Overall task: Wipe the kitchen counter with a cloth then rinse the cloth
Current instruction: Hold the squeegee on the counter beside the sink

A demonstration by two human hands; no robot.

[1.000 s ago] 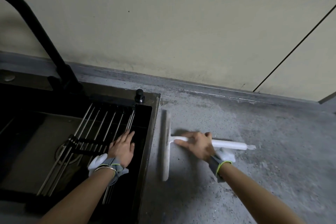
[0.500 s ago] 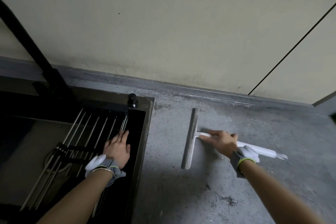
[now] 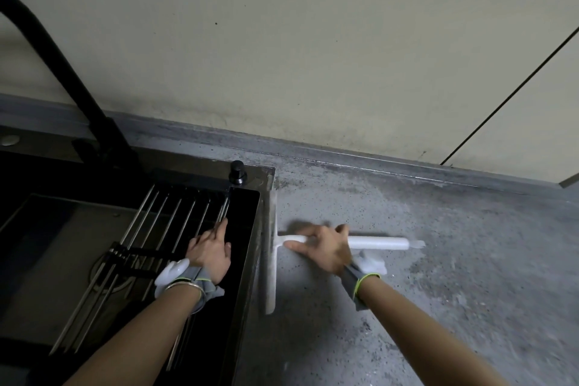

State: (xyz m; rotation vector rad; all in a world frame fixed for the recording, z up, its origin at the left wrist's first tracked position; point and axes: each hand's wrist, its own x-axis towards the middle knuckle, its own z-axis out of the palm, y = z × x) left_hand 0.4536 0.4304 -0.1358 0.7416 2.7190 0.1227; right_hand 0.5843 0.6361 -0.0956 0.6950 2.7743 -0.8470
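While left fingers (image 3: 216,233) lie straight on the rack (image 3: 150,229), right fingers (image 3: 308,232) grip the squeegee (image 3: 376,243) (white).

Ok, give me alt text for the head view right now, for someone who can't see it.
A person's right hand grips a white squeegee by its handle, the blade lying on the grey counter right against the edge of a black sink. The left hand rests flat on a metal rack over the sink, a black faucet behind; no cloth is visible.
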